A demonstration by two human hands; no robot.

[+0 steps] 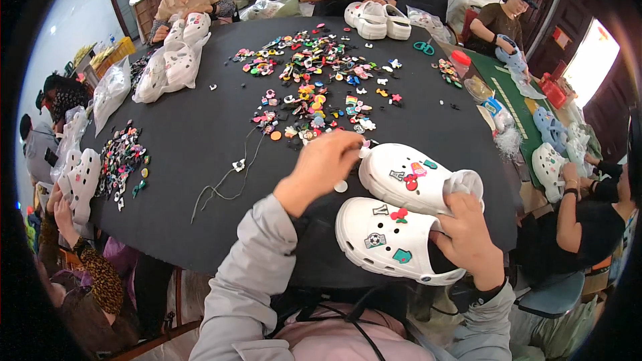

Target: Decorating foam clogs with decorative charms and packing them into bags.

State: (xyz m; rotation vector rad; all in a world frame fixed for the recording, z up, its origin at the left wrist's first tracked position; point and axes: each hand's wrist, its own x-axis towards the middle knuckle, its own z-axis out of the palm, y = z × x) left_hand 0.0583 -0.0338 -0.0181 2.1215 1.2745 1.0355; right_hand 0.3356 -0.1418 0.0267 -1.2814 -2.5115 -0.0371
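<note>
Two white clogs lie side by side before me, toes to the left. The far clog (401,175) carries a letter charm, a pink and red figure and a green piece. On the near clog (381,241) are a letter, red cherries, a soccer ball badge and a teal piece. My right hand (465,237) grips the clogs at their heel openings; its fingertips are partly hidden inside. At the far clog's toe, my left hand (324,164) pinches a small pale charm (365,150). A round white piece (341,186) lies just below those fingers.
Colourful shoe charms (314,87) spread over the black table (194,127), with a second pile (122,160) at left. A grey cord (231,190) lies nearer. Bagged clogs (170,67), another white pair (376,20) and a red-lidded jar (459,62) stand around. Several people work around the edge.
</note>
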